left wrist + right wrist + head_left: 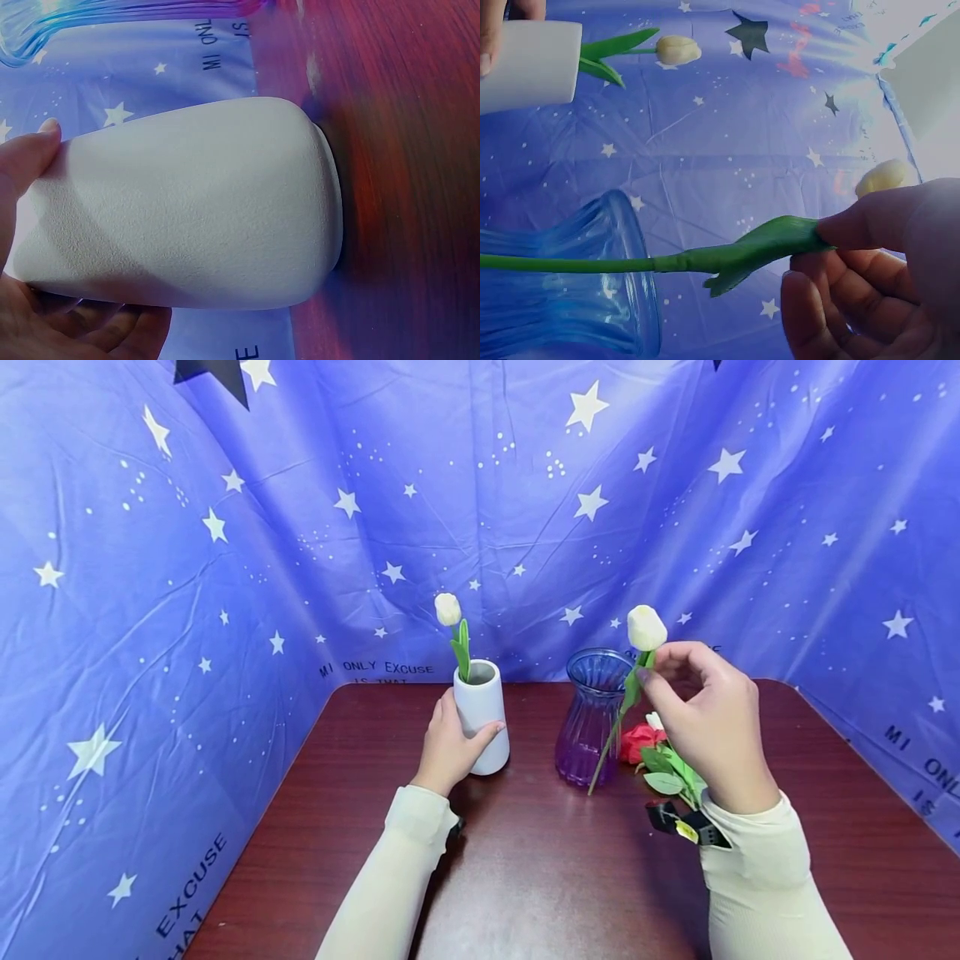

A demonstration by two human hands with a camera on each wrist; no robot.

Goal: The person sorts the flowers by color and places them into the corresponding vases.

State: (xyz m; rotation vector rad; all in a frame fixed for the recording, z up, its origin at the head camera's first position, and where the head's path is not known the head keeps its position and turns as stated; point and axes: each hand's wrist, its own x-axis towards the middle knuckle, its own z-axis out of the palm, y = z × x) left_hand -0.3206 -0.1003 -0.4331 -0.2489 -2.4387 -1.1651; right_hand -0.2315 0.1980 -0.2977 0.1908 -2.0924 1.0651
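My left hand [447,745] grips a white vase [482,727] from its left side, thumb across the front. The vase stands upright on the table, and one white tulip [447,610] leans out of its mouth. Between thumb and fingers, my right hand [716,718] pinches a second white tulip [647,627] near its leaves, just under the bloom. Its green stem [570,263] slants down to the left and overlaps the blue-purple glass vase [582,727] in the head view. In the left wrist view, the white vase's textured wall [195,202] fills the middle.
Right of the glass vase, a red flower [640,742] with green leaves [663,782] and a small white bloom lie on the dark red wooden table [540,877]. A blue star-patterned cloth [480,527] hangs behind and along both sides.
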